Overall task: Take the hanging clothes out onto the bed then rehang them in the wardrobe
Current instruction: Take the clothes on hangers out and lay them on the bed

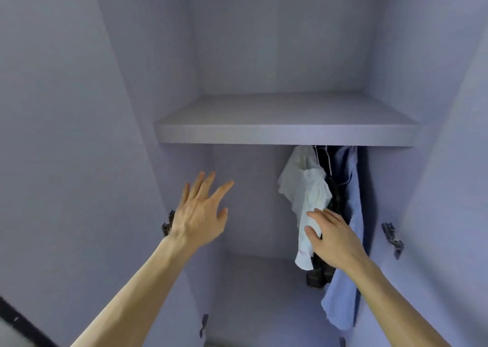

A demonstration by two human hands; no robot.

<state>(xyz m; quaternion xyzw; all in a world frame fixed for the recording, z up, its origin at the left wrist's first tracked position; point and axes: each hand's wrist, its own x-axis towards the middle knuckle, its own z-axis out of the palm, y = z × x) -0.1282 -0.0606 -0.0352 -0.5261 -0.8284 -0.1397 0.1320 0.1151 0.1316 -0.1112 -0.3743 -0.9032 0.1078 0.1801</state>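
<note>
Under the shelf [285, 134], clothes [309, 196] hang right — right hand [332, 238] spread touching them, left hand [200, 212] spread, apart.

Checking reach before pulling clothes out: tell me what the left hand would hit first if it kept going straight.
Probably the wardrobe's back wall. The left hand is open, pointing into the bare left side, with the white shirt off to its right. Depth is unclear.

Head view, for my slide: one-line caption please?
Right hand touches hanging white garment beside blue striped shirt; left hand open.
</note>
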